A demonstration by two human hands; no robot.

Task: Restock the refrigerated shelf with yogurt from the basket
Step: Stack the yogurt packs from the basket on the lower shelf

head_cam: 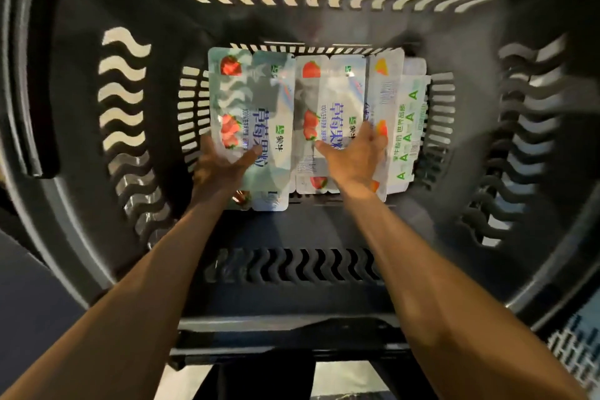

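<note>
Basket point(81, 204) bottom shows my left hand point(220, 169) gripping the leftmost strawberry yogurt pack point(259, 101), my right hand point(352, 159) gripping the middle pack point(328, 97).

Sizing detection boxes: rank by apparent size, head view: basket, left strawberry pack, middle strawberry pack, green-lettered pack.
1. basket
2. left strawberry pack, middle strawberry pack: near alike, left possibly nearer
3. green-lettered pack, partly covered
</note>
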